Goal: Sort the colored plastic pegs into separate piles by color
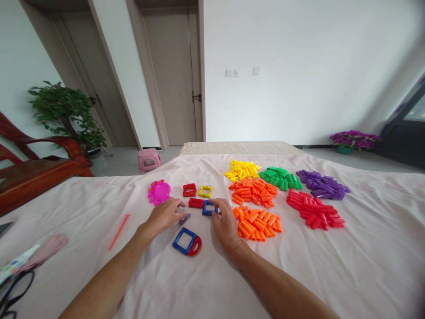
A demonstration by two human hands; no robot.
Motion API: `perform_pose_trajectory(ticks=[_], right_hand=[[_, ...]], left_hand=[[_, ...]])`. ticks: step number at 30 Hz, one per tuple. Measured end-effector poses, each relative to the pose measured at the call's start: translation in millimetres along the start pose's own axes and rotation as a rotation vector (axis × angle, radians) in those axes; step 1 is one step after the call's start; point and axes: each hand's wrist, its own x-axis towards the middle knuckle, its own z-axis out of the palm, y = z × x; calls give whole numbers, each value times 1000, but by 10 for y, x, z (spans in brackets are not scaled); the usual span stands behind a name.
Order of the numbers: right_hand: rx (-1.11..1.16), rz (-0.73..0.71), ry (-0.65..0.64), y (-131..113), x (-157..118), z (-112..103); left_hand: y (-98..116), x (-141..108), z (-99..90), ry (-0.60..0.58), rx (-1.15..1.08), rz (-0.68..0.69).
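Note:
My left hand (167, 212) hovers low over the cloth with thumb and fingers apart. A small purple piece (185, 219) lies by its thumb tip; whether they touch is hard to tell. My right hand (226, 223) has its thumb and index finger at the right side of a blue square magnetic tile (205, 208), gripping it. Left of that tile is a red magnetic tile (195, 203). Behind are another red tile (189, 186) and a yellow square tile (206, 186). Nearer me, a blue square tile (179, 247) touches a red half-round tile (195, 246).
Right of my hands lie piles of plastic tubes: orange (257, 223), more orange (254, 192), yellow (242, 169), green (280, 178), purple (323, 185) and red (315, 210). A pink palette (160, 192) and an orange stick (118, 232) lie left. Glasses (20, 288) rest at lower left.

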Motion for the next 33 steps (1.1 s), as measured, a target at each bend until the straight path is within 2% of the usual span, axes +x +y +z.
perform_pose_trajectory(ticks=[3, 6, 11, 14, 21, 28, 33], right_hand=[[-9, 9, 22, 3, 2, -1], [3, 4, 14, 7, 1, 5], [51, -10, 6, 32, -3, 26], [66, -7, 8, 42, 2, 33], [98, 9, -17, 19, 24, 45], [147, -6, 1, 19, 27, 55], [153, -10, -43, 15, 17, 47]], left_hand=[[-102, 195, -41, 107, -21, -59], [-121, 437, -46, 141, 8, -63], [-49, 823, -21, 35, 148, 37], [-32, 984, -52, -33, 158, 84], [-69, 1125, -167, -136, 170, 156], [-36, 1222, -93, -157, 198, 224], [8, 1332, -57, -137, 216, 230]])
